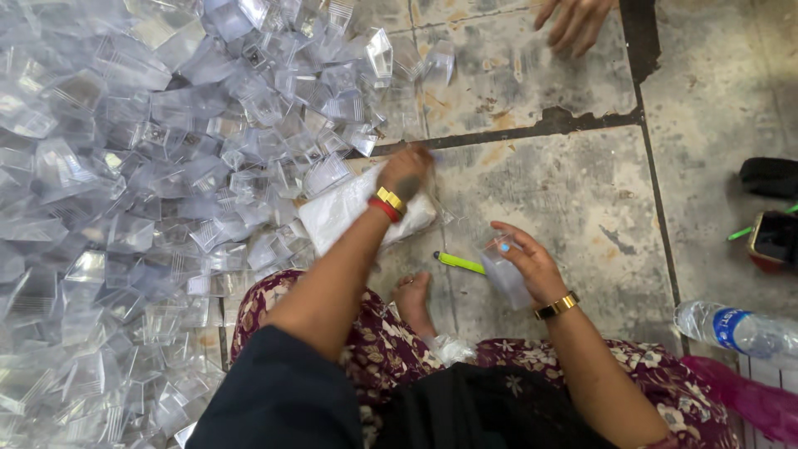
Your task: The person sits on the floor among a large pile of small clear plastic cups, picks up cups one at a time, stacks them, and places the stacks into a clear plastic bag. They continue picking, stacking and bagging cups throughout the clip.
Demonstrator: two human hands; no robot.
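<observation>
I sit on a tiled floor (573, 183). My left hand (405, 170) reaches forward over a white bag of small items (337, 212), blurred by motion; whether it grips anything I cannot tell. My right hand (524, 258) holds a small clear plastic pouch (503, 274) just above the floor. A yellow-green pen (458, 263) lies on the floor between my hands. A large heap of clear plastic pouches (125, 166) covers the floor to my left.
Another person's hand (573, 21) rests on the floor at the top. A plastic water bottle (736, 328), a pink bag (748, 403), a black object (769, 176) and a phone-like item (773, 239) lie at the right.
</observation>
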